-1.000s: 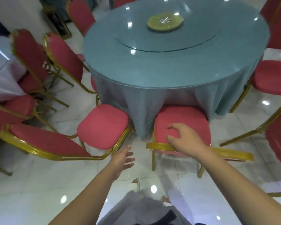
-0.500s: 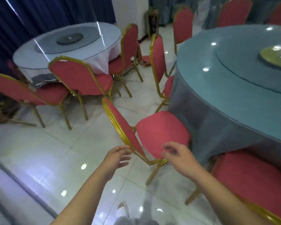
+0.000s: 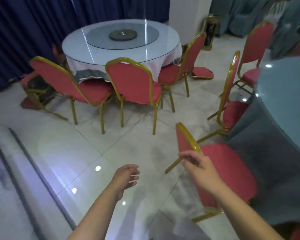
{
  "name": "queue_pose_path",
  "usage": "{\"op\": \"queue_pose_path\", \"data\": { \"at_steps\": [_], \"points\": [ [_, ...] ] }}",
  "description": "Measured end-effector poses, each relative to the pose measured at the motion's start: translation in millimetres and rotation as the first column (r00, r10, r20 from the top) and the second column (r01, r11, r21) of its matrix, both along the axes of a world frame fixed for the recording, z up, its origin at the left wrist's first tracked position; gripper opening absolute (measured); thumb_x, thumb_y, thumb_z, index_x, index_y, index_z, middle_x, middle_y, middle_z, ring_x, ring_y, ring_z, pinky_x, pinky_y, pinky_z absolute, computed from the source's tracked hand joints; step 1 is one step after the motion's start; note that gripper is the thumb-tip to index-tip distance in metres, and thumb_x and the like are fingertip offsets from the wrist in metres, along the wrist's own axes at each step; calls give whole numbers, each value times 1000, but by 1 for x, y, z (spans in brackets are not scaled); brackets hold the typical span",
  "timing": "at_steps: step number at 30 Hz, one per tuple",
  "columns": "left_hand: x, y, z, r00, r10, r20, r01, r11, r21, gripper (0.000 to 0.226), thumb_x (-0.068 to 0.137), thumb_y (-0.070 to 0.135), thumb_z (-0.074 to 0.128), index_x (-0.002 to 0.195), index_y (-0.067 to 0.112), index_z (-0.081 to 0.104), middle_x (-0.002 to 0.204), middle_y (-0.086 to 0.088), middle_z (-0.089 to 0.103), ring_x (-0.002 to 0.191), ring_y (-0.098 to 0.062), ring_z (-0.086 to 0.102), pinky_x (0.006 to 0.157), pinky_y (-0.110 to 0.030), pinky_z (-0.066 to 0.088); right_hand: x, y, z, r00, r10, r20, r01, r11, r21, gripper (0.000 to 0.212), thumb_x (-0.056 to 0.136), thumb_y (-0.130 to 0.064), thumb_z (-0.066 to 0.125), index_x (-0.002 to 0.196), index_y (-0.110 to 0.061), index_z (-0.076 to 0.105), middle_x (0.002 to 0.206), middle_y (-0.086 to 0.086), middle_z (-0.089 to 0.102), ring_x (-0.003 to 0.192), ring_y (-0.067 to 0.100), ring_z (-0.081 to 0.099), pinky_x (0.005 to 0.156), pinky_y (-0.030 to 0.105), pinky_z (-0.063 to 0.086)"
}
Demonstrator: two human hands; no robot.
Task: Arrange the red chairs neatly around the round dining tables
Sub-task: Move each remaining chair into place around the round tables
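A red chair with a gold frame [image 3: 222,163] stands at the right, its seat against the teal-draped round table [image 3: 280,108]. My right hand [image 3: 199,168] hovers just below the chair's backrest rail, fingers loosely curled, holding nothing. My left hand [image 3: 126,177] hangs open over the bare floor, apart from any chair. A white-draped round table [image 3: 164,44] stands at the back, with three red chairs [image 3: 133,82] pulled out from it at uneven angles. Two more red chairs [image 3: 232,94] stand along the teal table's left side.
A tipped red chair [image 3: 35,94] lies at the far left by the dark blue curtains [image 3: 24,32]. A loose red seat cushion [image 3: 202,71] rests on the floor near a white pillar [image 3: 189,13]. Glossy white tile floor [image 3: 62,153] spreads in front of me.
My view has swung left from the teal table toward the white table. My right hand let go of one chair's backrest and now hovers by the adjacent chair's backrest; my left hand stays open.
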State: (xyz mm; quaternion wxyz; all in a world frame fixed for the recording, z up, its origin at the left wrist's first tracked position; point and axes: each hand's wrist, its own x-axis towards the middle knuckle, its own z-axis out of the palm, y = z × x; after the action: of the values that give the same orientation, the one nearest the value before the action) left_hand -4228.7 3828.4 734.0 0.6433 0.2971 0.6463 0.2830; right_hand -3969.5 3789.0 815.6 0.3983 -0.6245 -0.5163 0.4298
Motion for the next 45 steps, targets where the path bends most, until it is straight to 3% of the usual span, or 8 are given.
{"op": "queue_pose_path", "data": {
  "at_steps": [9,14,22,31,37,40,42,45],
  "points": [
    [-82,109,-9,981,183,66,-184,983,-2,19,92,16,60,108,15,71,99,-8,75,85,-21,70,81,-33,57,-63,169,-41,985,168,-29,-170,971,-169,22,89,-4,65,92,-24,74,91,-2,73,86,20,67,70,26,50],
    [-143,169,-5,938,347,-14,-347,936,-66,19,93,17,60,109,14,70,107,-12,73,98,-28,70,91,-40,55,-122,281,-63,955,265,-134,-290,927,-238,17,89,-14,69,97,-28,73,94,-8,73,91,12,68,78,27,52],
    [-226,253,12,817,549,-176,-563,826,-39,20,93,9,57,108,14,70,104,-12,73,95,-29,70,86,-37,56,-225,429,-80,867,470,-163,-497,800,-337,18,89,-18,70,106,-22,69,105,-4,69,93,11,64,75,22,47],
    [-339,326,-10,810,558,-178,-569,822,-11,21,90,17,62,105,29,71,106,-2,73,95,-17,71,83,-31,58,-390,538,-83,717,691,-94,-677,659,-326,17,86,-26,73,102,-30,69,104,-7,67,92,8,63,70,20,44],
    [-457,419,-11,849,510,-139,-505,860,74,22,88,20,61,106,31,69,104,-2,69,100,-18,66,88,-33,56,-516,607,-76,671,741,11,-697,635,-333,19,83,-24,74,99,-32,67,110,0,65,98,14,64,81,25,48],
    [-521,465,3,876,425,-226,-403,905,138,23,88,24,59,108,36,64,102,5,64,91,-10,62,81,-25,54,-575,635,-65,680,731,52,-676,652,-343,23,83,-24,74,100,-36,64,113,-1,63,100,14,64,87,29,51],
    [-562,495,9,869,351,-348,-310,935,170,29,89,27,59,116,37,60,116,8,60,92,-6,59,72,-19,48,-614,652,-63,682,726,88,-672,670,-315,27,83,-26,73,104,-37,62,117,-6,60,103,14,62,87,31,50],
    [-611,535,7,762,103,-640,-68,994,80,51,90,32,57,139,33,45,146,4,42,127,-17,44,102,-33,39,-661,677,-63,629,760,164,-693,643,-324,33,86,-28,70,114,-37,57,122,-9,53,112,10,51,87,28,44]
  ]
}}
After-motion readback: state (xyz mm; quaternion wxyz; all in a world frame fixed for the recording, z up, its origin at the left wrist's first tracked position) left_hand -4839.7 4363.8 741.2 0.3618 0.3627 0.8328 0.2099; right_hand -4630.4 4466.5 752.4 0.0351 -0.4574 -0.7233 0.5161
